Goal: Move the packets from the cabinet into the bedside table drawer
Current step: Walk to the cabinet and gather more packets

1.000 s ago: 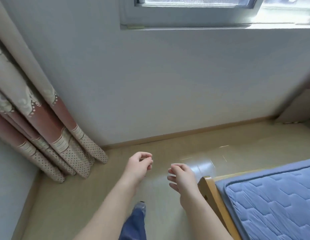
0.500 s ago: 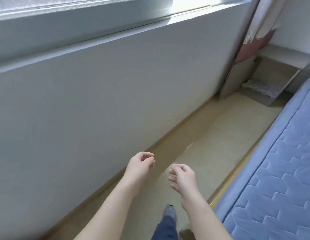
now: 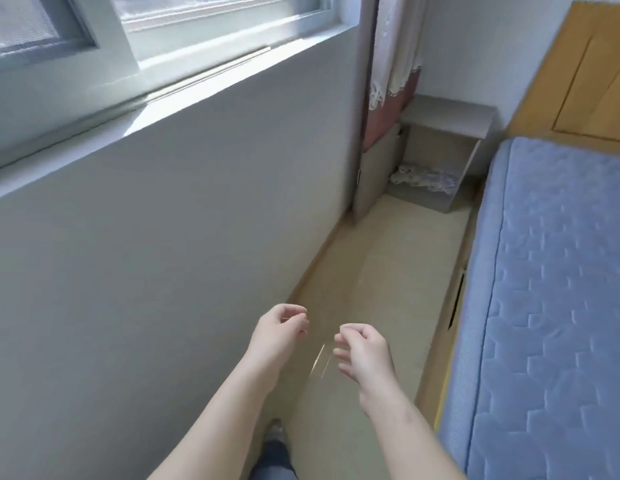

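- Blue trouser leg (image 3: 274, 460): bottom edge, above beige floor (image 3: 381, 258).
- Left hand (image 3: 277, 334), right hand (image 3: 367, 351): side by side, apart, fingers loosely curled, gripping nothing.
- Blue quilted mattress (image 3: 550, 306): right of aisle.
- Grey wall (image 3: 163, 237) with window sill (image 3: 197, 81): left of aisle.
- Bedside counter (image 3: 450, 114): far end of aisle, in corner between curtain (image 3: 395, 53) and wooden headboard (image 3: 592, 74); front compartment open.
- Pale crumpled item (image 3: 426, 177): inside that compartment; cannot tell whether packets.

Quick count here
Two grips (left grip (image 3: 279, 332), right grip (image 3: 365, 351)), one bed (image 3: 550, 306), one window (image 3: 125, 32), one curtain (image 3: 393, 57).
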Demonstrator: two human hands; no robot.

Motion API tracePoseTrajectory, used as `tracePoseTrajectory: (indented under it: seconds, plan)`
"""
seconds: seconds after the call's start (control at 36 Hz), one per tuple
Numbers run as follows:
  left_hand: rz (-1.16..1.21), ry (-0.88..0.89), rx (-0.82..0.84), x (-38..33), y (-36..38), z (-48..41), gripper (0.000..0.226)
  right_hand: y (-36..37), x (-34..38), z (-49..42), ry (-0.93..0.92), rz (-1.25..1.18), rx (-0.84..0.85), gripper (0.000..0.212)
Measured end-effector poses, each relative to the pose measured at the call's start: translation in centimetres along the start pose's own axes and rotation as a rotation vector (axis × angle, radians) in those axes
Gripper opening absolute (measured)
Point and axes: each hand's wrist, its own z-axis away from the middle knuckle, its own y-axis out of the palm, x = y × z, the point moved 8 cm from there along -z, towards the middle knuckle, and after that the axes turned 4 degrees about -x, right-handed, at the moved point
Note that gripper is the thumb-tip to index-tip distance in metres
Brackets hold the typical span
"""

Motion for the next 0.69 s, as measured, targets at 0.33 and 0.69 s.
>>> tracePoseTrajectory:
  seconds: [0.33,0.69]
  plan:
    - [-0.121,0.095,0.202,-14.2,11.7,-21.9,0.012,-1.5,12.8,-20.1,0.001,-0.026,-0.181,0.014]
    - [-0.224,0.118,0.296,-24.9,28.7,-38.8,0.011,-9.5,24.1,-39.6,0.046,-0.137,-0.325,0.016]
